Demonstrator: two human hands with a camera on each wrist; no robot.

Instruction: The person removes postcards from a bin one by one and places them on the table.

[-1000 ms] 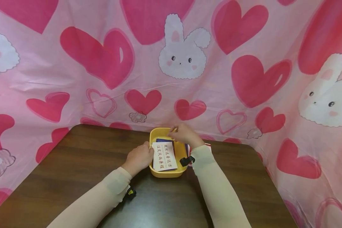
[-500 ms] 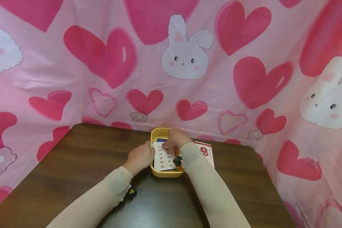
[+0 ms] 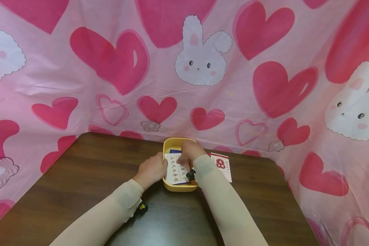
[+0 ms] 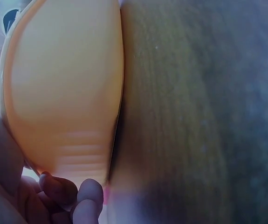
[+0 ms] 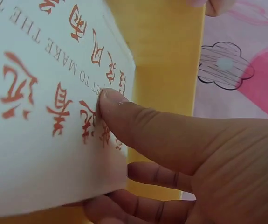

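Observation:
A yellow plastic box (image 3: 180,188) stands on the table near the wall. My left hand (image 3: 151,171) grips its left rim, and in the left wrist view curled fingers (image 4: 89,200) lie at the end of the box's smooth side. Inside lies a white card (image 3: 173,171) printed with red Chinese characters. My right hand (image 3: 190,152) reaches into the box and pinches this card, thumb on the printed face and fingers behind, as the right wrist view shows. There the card (image 5: 36,154) is tilted. A blue item (image 3: 174,151) peeks out behind it.
On the table, right of the box, lies a white card with a red emblem (image 3: 222,165), partly behind my right forearm. A pink cloth with hearts and rabbits (image 3: 160,78) hangs right behind the brown wooden table (image 3: 110,160).
My right hand has moved from the box's far right side down to the white card and taken hold of it. The red-emblem card has come into view. My left hand stays on the rim.

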